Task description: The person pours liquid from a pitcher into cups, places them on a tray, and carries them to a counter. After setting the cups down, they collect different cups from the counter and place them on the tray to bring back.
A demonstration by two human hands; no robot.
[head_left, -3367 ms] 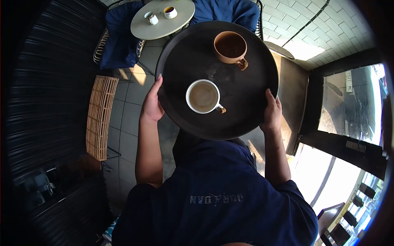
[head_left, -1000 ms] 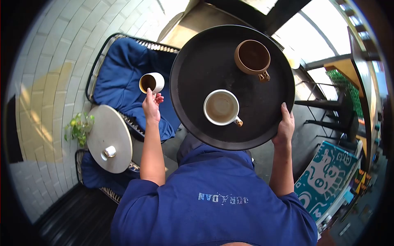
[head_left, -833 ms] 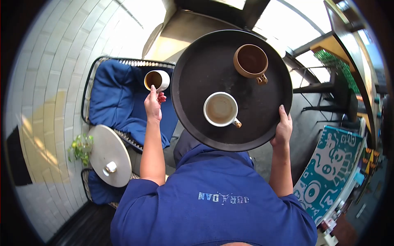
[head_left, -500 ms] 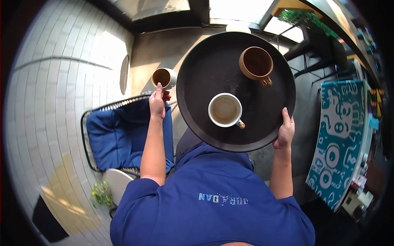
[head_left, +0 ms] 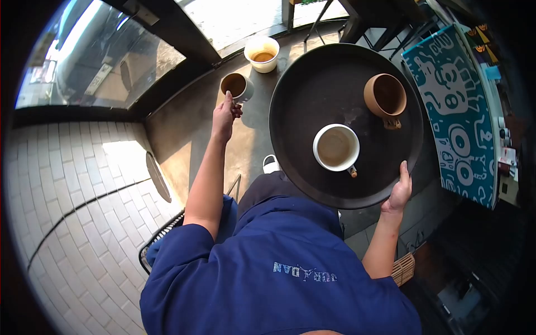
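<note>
L hand [head_left: 225, 114]: fingers closed on small cup [head_left: 235, 85], dark liquid inside, held off tray at its 9 o'clock. Cup stood on round table 3.4 s ago, so it's collected, not on tray.
Ledge cup [head_left: 262, 53]: 11 o'clock, untouched.
Tray [head_left: 312, 84]: white mug [head_left: 335, 148] ctr, tan mug [head_left: 385, 96] 2 o'clock.
R hand [head_left: 400, 192]: clasps rim at 5 o'clock, now sole support.
</note>
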